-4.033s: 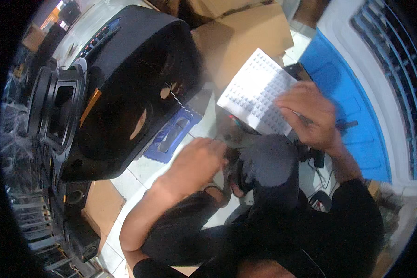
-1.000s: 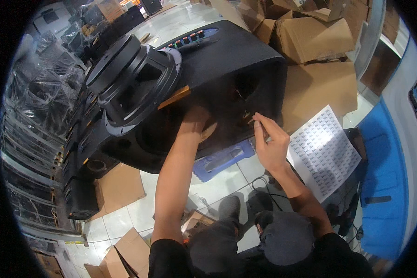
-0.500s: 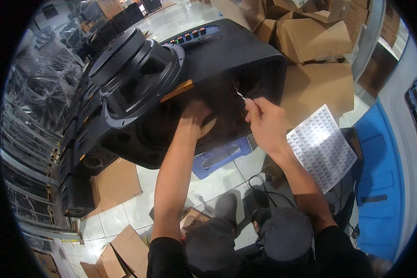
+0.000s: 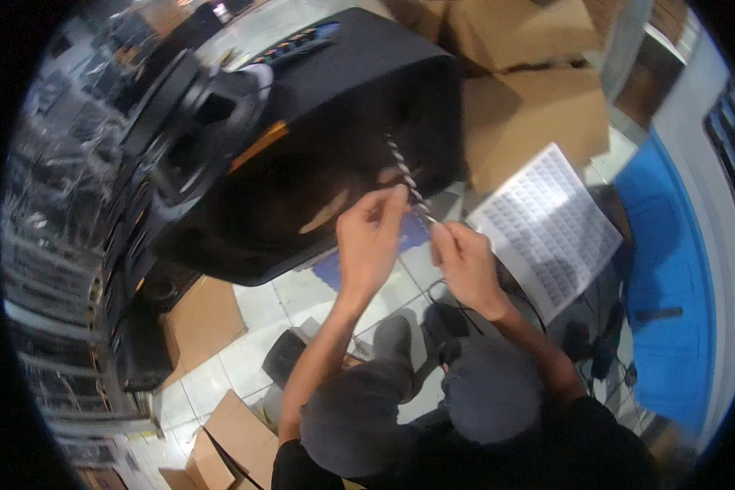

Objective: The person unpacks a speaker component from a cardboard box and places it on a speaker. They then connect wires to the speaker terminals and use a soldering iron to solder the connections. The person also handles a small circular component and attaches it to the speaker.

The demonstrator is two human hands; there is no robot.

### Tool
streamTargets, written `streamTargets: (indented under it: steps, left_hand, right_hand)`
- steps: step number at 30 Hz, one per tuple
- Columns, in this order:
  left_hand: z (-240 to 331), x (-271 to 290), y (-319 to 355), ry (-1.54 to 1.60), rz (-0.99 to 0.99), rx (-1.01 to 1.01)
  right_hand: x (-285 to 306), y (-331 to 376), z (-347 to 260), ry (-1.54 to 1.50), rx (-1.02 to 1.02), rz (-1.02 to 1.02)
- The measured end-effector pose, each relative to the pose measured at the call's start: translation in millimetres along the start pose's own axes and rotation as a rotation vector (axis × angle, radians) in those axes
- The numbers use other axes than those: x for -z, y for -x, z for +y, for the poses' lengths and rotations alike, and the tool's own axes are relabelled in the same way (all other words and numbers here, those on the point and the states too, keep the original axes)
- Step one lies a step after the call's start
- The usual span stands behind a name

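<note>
Pinching a twisted wire [image 4: 406,175], both hands' fingers [image 4: 394,198] closed.

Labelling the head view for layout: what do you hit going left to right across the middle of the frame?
Speaker driver → black speaker cabinet → left hand → twisted wire → right hand → white printed sheet → blue mat.

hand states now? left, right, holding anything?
Left hand: closed, pinching the twisted cable coming from the black speaker cabinet.
Right hand: closed, pinching the same cable's lower end.
</note>
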State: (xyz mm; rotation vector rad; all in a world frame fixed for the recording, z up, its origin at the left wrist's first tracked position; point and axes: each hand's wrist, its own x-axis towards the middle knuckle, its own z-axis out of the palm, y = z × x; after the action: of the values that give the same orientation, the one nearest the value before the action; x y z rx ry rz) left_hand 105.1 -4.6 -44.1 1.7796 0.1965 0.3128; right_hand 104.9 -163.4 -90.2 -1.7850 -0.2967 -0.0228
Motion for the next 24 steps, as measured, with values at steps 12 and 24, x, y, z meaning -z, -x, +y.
streamTargets:
  steps: [12,24]
  left_hand:
    - [-15.9,-13.4,-17.3,0.377,-0.15,0.089]
    - [-20.8,-4.4,-6.8,0.191,-0.145,0.071]
  right_hand:
    - [100.3,84.9,38.0,-0.044,-0.084,0.495]
    - [307.2,-21.6,139.2,0.911,-0.154,0.76]
